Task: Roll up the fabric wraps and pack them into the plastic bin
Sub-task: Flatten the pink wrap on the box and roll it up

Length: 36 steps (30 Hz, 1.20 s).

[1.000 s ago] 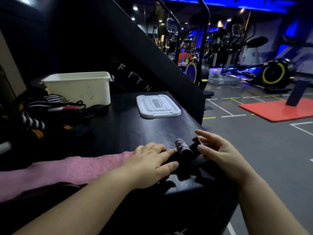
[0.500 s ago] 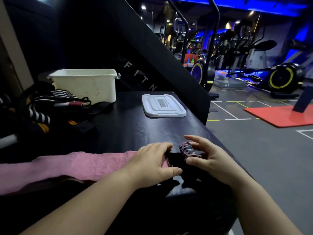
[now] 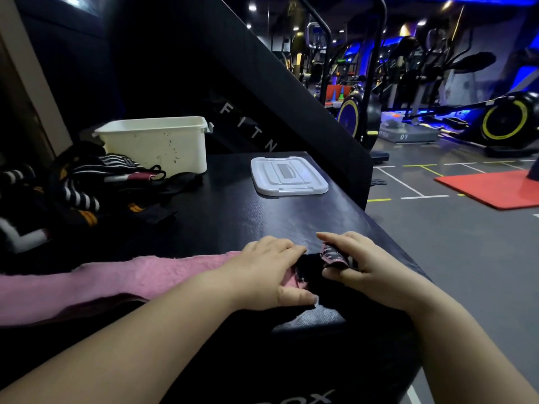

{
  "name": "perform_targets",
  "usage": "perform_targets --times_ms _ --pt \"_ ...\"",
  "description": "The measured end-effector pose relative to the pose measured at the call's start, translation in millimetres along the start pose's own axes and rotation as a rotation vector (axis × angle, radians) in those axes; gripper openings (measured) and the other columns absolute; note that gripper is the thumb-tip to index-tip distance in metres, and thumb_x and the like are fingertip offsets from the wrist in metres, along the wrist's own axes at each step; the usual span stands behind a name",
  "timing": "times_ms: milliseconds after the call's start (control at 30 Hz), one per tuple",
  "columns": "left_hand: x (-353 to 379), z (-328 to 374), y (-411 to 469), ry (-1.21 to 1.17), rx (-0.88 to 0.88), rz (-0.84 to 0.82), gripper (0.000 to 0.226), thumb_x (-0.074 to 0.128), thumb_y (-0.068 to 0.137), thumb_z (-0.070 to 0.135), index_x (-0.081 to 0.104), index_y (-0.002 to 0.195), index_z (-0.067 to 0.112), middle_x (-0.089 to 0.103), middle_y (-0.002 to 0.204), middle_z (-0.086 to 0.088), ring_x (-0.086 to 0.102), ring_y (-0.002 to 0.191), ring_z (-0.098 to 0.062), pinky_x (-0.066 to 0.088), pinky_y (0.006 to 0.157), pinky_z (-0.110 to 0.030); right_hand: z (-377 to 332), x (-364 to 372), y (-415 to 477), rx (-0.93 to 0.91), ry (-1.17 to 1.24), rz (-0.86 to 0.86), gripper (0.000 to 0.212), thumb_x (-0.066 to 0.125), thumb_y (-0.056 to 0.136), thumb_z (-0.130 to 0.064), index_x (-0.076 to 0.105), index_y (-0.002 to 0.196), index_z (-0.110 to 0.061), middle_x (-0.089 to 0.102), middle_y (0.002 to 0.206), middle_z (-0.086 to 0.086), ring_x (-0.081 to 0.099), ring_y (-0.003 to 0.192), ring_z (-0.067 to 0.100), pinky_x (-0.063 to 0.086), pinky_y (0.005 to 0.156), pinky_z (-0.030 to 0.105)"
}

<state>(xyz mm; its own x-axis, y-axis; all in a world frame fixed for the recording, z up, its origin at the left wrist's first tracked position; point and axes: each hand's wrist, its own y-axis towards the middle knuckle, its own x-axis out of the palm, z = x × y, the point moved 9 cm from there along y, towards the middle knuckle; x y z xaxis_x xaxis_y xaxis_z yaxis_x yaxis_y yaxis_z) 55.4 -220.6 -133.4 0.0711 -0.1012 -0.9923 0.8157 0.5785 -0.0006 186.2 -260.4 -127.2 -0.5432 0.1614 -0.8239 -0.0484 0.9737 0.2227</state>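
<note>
A long pink fabric wrap (image 3: pixel 122 281) lies flat across the black padded box (image 3: pixel 233 223), running off to the left. Its right end is turned into a small patterned roll (image 3: pixel 334 255). My right hand (image 3: pixel 367 266) pinches that roll between thumb and fingers. My left hand (image 3: pixel 268 272) lies on the wrap just left of the roll, fingers bent down onto the cloth. The white plastic bin (image 3: pixel 157 144) stands open at the back left, and its insides are hidden from here.
The bin's white lid (image 3: pixel 288 176) lies flat at the back right of the box. A heap of black, striped and yellow-marked wraps (image 3: pixel 87 193) sits left of the bin. A slanted black panel rises behind. Gym floor and machines lie to the right.
My right hand has closed in from the right and taken the rolled end between thumb and fingers. My left hand stays on the wrap, its fingers now more bent.
</note>
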Motion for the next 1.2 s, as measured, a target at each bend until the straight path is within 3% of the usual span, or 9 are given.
perform_targets --times_ms 100,233,333,400,567,700,800,933,1200 --pt "2 0 -1 0.068 0.007 -0.031 0.090 0.045 0.085 0.073 0.008 0.155 0.030 0.021 0.154 0.008 0.015 0.140 -0.012 0.012 0.115 -0.033 4 -3 2 0.005 0.016 -0.006 0.065 0.071 0.086 -0.035 0.042 0.144 -0.032 0.045 0.109 -0.020 0.041 0.115 0.004 0.026 0.094 0.006" --pt "5 2 1 0.104 0.017 -0.049 0.092 0.041 0.088 0.071 -0.001 0.156 0.026 0.017 0.156 0.004 0.012 0.142 -0.015 0.009 0.117 -0.034 15 -21 -2 0.042 0.076 0.047 0.068 0.075 0.080 -0.033 0.045 0.142 -0.032 0.051 0.108 -0.013 0.048 0.102 -0.002 0.031 0.089 0.006" --pt "8 4 4 0.105 0.014 -0.031 0.090 0.039 0.090 0.069 -0.001 0.156 0.023 0.019 0.155 0.001 0.013 0.142 -0.017 0.010 0.117 -0.034 23 -26 -5 0.065 0.126 0.073 0.069 0.079 0.076 -0.032 0.048 0.138 -0.039 0.054 0.111 -0.010 0.052 0.099 0.000 0.038 0.086 0.012" --pt "8 4 4 0.101 0.006 -0.003 0.087 0.038 0.091 0.068 0.002 0.156 0.023 0.021 0.154 0.001 0.015 0.141 -0.017 0.010 0.116 -0.033 21 -23 -7 0.071 0.113 0.069 0.070 0.080 0.077 -0.031 0.046 0.137 -0.042 0.053 0.111 -0.013 0.051 0.095 -0.006 0.037 0.084 0.010" --pt "7 4 2 0.101 -0.003 0.017 0.084 0.037 0.092 0.067 0.006 0.156 0.022 0.022 0.156 0.002 0.015 0.142 -0.017 0.010 0.115 -0.032 9 -15 -6 0.119 0.052 0.126 0.071 0.078 0.072 -0.049 0.046 0.136 -0.043 0.050 0.119 -0.016 0.049 0.111 -0.003 0.034 0.099 0.015" --pt "7 5 0 0.083 -0.019 0.008 0.085 0.037 0.091 0.068 0.006 0.156 0.023 0.019 0.158 0.003 0.013 0.143 -0.016 0.007 0.115 -0.031 0 -9 -3 0.195 -0.069 0.187 0.060 0.070 0.072 -0.061 0.056 0.127 -0.039 0.056 0.114 -0.014 0.054 0.101 0.001 0.040 0.090 0.020" --pt "8 5 -1 0.077 -0.028 -0.026 0.088 0.036 0.089 0.071 0.006 0.156 0.022 0.016 0.160 0.005 0.009 0.145 -0.015 0.006 0.116 -0.033 -3 -7 -2 0.233 -0.099 0.169 0.047 0.070 0.076 -0.058 0.060 0.118 -0.039 0.055 0.105 -0.015 0.051 0.093 0.001 0.036 0.081 0.021" --pt "9 6 1 0.096 -0.018 -0.034 0.079 0.024 0.093 0.068 0.007 0.157 0.025 0.016 0.160 0.006 0.010 0.145 -0.013 0.009 0.116 -0.036 -7 -6 -1 0.236 -0.032 0.145 0.036 0.075 0.073 -0.051 0.060 0.105 -0.044 0.057 0.106 -0.014 0.055 0.092 0.003 0.037 0.079 0.021" --pt "12 6 2 0.158 -0.014 -0.070 0.081 0.027 0.093 0.068 0.001 0.157 0.025 0.011 0.162 0.006 0.008 0.146 -0.015 0.009 0.116 -0.037 -14 -11 -5 0.224 -0.034 0.202 0.042 0.078 0.062 -0.054 0.054 0.095 -0.042 0.054 0.098 -0.014 0.055 0.088 0.001 0.038 0.074 0.021"
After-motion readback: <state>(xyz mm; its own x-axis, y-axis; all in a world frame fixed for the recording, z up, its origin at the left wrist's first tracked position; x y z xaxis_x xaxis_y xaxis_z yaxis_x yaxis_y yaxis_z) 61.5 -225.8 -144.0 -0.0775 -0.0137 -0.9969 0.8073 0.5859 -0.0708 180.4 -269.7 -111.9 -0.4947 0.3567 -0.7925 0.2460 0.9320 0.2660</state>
